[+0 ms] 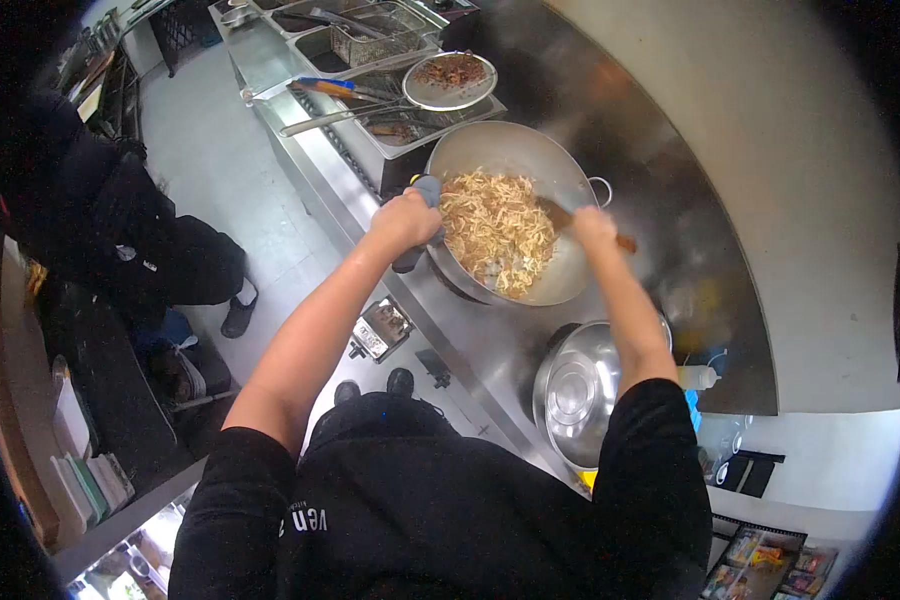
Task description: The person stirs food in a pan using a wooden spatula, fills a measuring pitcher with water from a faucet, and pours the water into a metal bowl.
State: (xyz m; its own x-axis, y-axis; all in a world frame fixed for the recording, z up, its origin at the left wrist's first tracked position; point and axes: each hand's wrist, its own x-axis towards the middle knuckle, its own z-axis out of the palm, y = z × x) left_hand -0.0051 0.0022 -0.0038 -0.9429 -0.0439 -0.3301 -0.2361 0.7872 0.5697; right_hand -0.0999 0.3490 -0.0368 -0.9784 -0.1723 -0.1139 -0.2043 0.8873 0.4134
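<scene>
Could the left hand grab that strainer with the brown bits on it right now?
Probably, once it lets go: the left hand is gripping what looks like grey cloth at the wok. The strainer has a handle close by, and nothing seems to block it.

Left arm, bare-forearmed (pixel 315 320): one, reaching forward and slanting inward from the elbow; left hand, ungloved (pixel 407 217), fingers curled in a firm grip, back of the hand uppermost. Right arm, bare-forearmed (pixel 627 315): one, reaching forward on a steeper line, leaning slightly inward; right hand, ungloved (pixel 594 230), closed fist-like, slightly blurred. Hands well apart, roughly level.
</scene>
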